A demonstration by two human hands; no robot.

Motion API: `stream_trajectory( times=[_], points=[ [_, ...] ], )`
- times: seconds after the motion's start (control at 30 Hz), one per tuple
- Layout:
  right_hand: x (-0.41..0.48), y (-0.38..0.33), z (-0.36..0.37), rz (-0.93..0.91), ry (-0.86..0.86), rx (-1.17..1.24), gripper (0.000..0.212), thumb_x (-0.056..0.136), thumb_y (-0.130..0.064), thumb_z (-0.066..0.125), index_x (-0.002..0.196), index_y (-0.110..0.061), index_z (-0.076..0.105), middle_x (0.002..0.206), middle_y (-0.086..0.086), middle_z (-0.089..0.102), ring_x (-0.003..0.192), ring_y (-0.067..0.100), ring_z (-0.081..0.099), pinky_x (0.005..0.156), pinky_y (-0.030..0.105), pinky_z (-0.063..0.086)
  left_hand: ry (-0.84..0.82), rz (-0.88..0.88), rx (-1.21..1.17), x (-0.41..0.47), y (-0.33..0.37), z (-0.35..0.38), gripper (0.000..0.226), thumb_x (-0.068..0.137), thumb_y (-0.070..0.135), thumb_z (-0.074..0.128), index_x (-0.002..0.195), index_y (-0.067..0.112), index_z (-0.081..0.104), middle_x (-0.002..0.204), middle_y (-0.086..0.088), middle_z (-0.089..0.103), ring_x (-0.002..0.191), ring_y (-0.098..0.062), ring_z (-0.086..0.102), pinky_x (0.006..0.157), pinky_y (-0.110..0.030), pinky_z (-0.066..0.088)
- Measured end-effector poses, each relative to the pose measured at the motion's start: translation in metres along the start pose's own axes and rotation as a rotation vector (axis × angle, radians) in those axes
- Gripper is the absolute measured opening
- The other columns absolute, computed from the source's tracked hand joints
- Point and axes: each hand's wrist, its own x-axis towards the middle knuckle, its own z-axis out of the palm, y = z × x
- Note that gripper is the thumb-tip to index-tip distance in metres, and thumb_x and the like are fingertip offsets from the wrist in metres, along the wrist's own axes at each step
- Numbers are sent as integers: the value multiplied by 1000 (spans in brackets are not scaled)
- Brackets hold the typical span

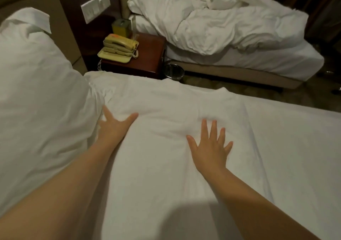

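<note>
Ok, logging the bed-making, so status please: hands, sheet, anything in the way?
Left hand open, spread on sheet against pillow. Right hand open, flat on sheet. Sheet mostly smooth, light creases. Pillow crowds left hand.

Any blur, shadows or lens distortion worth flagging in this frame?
Head view: dim warm light; the left hand is slightly smeared, the right hand sharper; a shadow falls on the sheet at the bottom edge; wide-angle bending curves its far edge.

Hotel room: twin beds, bedside phone.
</note>
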Motion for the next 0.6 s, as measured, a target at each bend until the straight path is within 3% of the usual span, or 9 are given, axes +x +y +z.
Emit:
stream_trajectory(
  times=[0.1, 0.23, 0.3, 0.37, 0.47, 0.53, 0.6],
  points=[
    [42, 6, -5, 18, -6, -9, 79, 86, -73, 11, 147, -36, -21, 158, 0, -22, 146, 31, -17, 113, 59, -2, -147, -69, -138, 35, 17, 13, 111, 75, 67, 62, 153, 19, -1, 153, -13, 27, 137, -33, 33, 110, -40, 26],
    [103, 17, -13, 19, 42, -15, 76, 87, -70, 8, 149, -35, -17, 159, -3, -18, 147, 27, -14, 114, 58, -2, -261, -27, -99, 61, 56, 65, 103, 77, 73, 52, 151, 28, -4, 150, -15, 34, 130, -37, 41, 104, -39, 32],
    [130, 17, -16, -34, 69, -40, 75, 86, -70, 5, 149, -37, -15, 160, -5, -17, 147, 25, -13, 114, 57, -4, -155, -16, 46, 74, 73, 84, 94, 84, 71, 44, 151, 30, -8, 152, -15, 28, 133, -35, 36, 106, -43, 30],
    [154, 13, -10, -74, 59, -70, 77, 81, -71, 0, 149, -38, -13, 160, -6, -16, 147, 24, -13, 114, 55, -6, 66, 81, 284, 81, 94, 92, 72, 96, 56, 33, 151, 31, -5, 154, -15, 21, 138, -32, 27, 111, -48, 22],
    [188, 10, 14, -73, 43, -98, 79, 79, -70, -4, 151, -36, -10, 161, -4, -11, 148, 26, -11, 117, 53, -6, 279, 480, 356, 80, 125, 115, 51, 102, 37, 25, 151, 32, 12, 157, -7, 17, 145, -22, 15, 114, -51, 9],
    [209, 10, 32, -68, 39, -118, 79, 79, -69, -4, 151, -35, -10, 161, -3, -9, 148, 26, -9, 117, 50, -6, 242, 634, 427, 91, 120, 137, 47, 102, 41, 22, 148, 36, 23, 158, -2, 19, 146, -18, 11, 115, -50, 3],
    [224, 9, 53, -71, 17, -124, 81, 77, -68, -6, 151, -34, -10, 161, -3, -9, 148, 25, -9, 116, 48, -7, 153, 593, 564, 120, 94, 154, 48, 101, 45, 19, 148, 37, 24, 159, 0, 16, 147, -17, 6, 115, -49, -1]
  ],
)
